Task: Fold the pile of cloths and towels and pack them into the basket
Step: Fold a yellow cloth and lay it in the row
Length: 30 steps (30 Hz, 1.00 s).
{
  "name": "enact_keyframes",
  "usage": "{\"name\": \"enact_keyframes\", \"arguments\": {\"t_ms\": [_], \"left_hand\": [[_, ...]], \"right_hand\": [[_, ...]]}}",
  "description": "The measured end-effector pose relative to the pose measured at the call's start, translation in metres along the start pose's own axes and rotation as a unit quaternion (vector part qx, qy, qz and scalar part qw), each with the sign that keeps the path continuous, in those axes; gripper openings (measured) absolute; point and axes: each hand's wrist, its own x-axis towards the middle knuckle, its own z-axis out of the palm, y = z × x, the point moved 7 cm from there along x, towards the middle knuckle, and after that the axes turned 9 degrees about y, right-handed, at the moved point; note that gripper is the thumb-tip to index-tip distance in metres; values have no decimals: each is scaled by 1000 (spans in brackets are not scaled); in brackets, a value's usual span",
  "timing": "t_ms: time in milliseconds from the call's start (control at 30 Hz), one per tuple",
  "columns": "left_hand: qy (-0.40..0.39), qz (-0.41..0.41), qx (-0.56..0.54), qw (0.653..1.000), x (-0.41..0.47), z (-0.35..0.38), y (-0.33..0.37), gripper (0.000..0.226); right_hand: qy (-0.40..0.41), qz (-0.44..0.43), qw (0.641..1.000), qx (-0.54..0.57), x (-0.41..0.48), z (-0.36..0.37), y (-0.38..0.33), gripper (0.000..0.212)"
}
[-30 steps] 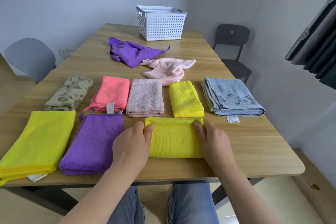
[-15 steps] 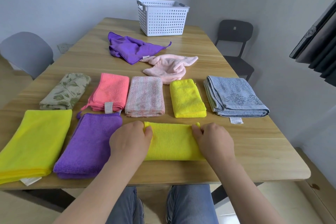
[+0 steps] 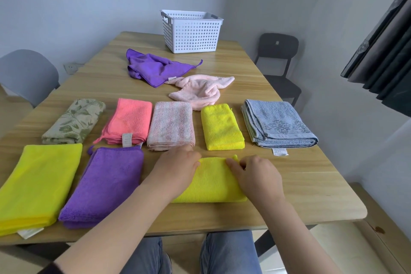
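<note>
A folded yellow cloth [image 3: 211, 182] lies at the front of the wooden table [image 3: 311, 189]. My left hand [image 3: 178, 169] and my right hand [image 3: 255, 173] lie on it knuckles up, their fingers curled at its far edge and pinching it. A crumpled purple cloth [image 3: 153, 66] and a crumpled pale pink towel [image 3: 200, 89] lie unfolded further back. The white perforated basket [image 3: 191, 35] stands at the table's far end, and I see nothing inside it.
Folded pieces lie in two rows: leaf-print cloth [image 3: 73, 122], coral cloth [image 3: 131, 120], pink striped towel [image 3: 170, 127], small yellow cloth [image 3: 220, 127], blue towel [image 3: 278, 124], large yellow cloth [image 3: 40, 182], purple cloth [image 3: 106, 184]. A black chair [image 3: 278, 51] stands right, a grey chair [image 3: 26, 73] left.
Both hands have slid inward along the yellow cloth's far edge and now sit closer together. My head has tipped up a little. The other cloths have not moved.
</note>
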Motion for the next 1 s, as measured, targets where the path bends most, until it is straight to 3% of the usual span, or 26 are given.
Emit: {"name": "enact_keyframes", "arguments": {"t_ms": [200, 367, 600, 767, 1000], "left_hand": [[21, -53, 25, 998, -9, -9, -3, 26], [32, -115, 19, 993, -23, -22, -13, 24], [4, -139, -101, 985, -62, -30, -9, 38], [29, -159, -69, 984, -71, -44, -13, 47], [146, -120, -59, 980, -76, -73, -18, 18]], "right_hand": [[89, 6, 990, 110, -27, -34, 5, 25], [-37, 18, 991, 124, -44, -11, 1, 38], [-65, 41, 982, 170, -39, 4, -16, 37], [-84, 27, 982, 169, -37, 11, -31, 34], [-98, 30, 977, 188, -40, 23, -54, 33]]}}
